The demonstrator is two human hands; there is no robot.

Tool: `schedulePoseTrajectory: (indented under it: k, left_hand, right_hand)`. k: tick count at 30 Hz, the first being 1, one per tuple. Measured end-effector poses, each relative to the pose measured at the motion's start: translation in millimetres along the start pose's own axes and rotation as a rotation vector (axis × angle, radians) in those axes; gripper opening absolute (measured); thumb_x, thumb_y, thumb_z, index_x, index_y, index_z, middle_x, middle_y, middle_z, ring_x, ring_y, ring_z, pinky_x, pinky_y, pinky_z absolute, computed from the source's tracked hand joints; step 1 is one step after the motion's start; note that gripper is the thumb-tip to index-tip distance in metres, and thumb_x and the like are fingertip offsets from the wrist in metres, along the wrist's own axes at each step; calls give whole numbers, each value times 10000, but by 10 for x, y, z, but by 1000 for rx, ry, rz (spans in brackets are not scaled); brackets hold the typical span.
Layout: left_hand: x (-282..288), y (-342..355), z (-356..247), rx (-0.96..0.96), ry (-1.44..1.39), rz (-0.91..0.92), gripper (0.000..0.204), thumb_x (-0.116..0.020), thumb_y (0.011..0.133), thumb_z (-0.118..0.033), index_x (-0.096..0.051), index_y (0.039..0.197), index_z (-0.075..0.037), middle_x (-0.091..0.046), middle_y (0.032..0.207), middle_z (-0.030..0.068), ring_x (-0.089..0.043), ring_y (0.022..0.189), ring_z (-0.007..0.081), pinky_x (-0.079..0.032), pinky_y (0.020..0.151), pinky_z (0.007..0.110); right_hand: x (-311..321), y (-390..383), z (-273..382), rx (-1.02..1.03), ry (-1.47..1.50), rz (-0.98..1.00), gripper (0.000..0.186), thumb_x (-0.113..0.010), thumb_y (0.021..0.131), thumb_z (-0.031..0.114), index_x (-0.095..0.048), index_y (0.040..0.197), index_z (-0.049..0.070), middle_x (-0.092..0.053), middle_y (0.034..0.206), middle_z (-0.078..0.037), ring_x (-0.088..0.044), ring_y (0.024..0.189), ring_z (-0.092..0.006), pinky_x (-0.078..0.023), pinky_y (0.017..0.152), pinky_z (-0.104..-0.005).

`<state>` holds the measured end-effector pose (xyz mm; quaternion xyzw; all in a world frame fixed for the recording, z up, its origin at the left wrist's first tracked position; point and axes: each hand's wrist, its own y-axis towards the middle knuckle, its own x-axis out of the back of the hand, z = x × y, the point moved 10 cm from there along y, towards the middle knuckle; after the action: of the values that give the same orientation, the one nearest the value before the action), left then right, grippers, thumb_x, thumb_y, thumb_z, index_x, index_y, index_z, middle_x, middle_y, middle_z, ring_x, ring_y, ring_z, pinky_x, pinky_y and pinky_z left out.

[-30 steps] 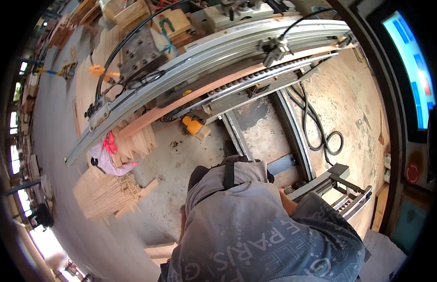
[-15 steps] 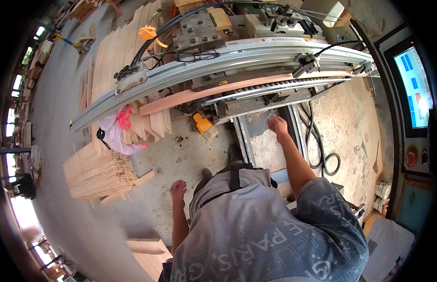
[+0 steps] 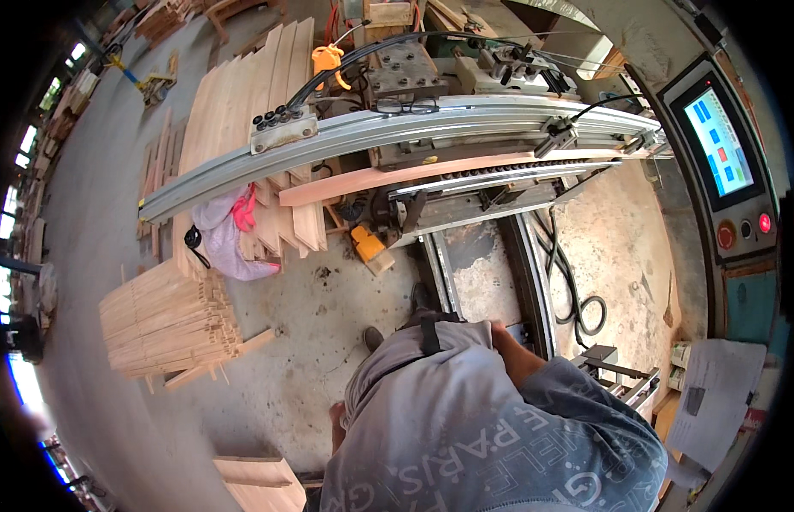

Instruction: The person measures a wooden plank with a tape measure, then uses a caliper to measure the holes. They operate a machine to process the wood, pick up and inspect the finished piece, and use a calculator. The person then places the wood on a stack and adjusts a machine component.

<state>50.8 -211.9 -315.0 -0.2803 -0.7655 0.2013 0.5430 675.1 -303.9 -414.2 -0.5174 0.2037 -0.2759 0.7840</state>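
My left hand [image 3: 337, 412] hangs beside my left hip, mostly hidden by my shirt. My right hand [image 3: 498, 328] is drawn in against the front of my waist, and the shirt covers most of it. On neither hand do the fingers show well enough to tell their shape. In front of me a long reddish wooden strip [image 3: 354, 182] lies along the machine, below a long aluminium rail [image 3: 218, 175]. A dark roller chain [image 3: 516, 167] runs beside the strip, above the metal machine bed [image 3: 465, 213]. Both hands are well apart from the strip.
A lit touch screen [image 3: 719, 141] stands at the right, above a red stop button [image 3: 726, 235]. Black hoses [image 3: 568, 282] coil on the floor. Stacked boards [image 3: 171, 320] lie at the left, near a pale cloth [image 3: 230, 239]. A yellow foot pedal [image 3: 371, 249] sits under the machine.
My right hand has come back from over the machine frame to my waist. My left hand has dropped back beside my hip. The view has shifted, and a red light glows beside the stop button.
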Motion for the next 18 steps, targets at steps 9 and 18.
schedulePoseTrajectory:
  k: [9, 18]
  left_hand:
    - [6, -20, 545, -111, -42, -79, 313, -590, 870, -395, -710, 845, -107, -708, 816, 134, -699, 771, 329, -516, 662, 471]
    - [1031, 401, 149, 277, -1374, -134, 146, -697, 898, -182, -682, 1015, -95, -686, 894, 26, -664, 808, 154, -533, 690, 296]
  right_hand:
    - [203, -1291, -354, -49, 72, -435, 320, -664, 949, 283, -679, 1130, 19, -730, 1107, -163, -722, 958, -276, -609, 811, -398]
    - [-1041, -1520, 622, 313, 33, -101, 294, -633, 965, 216, -647, 1219, 69, -728, 1061, -93, -706, 905, -221, -576, 784, -355]
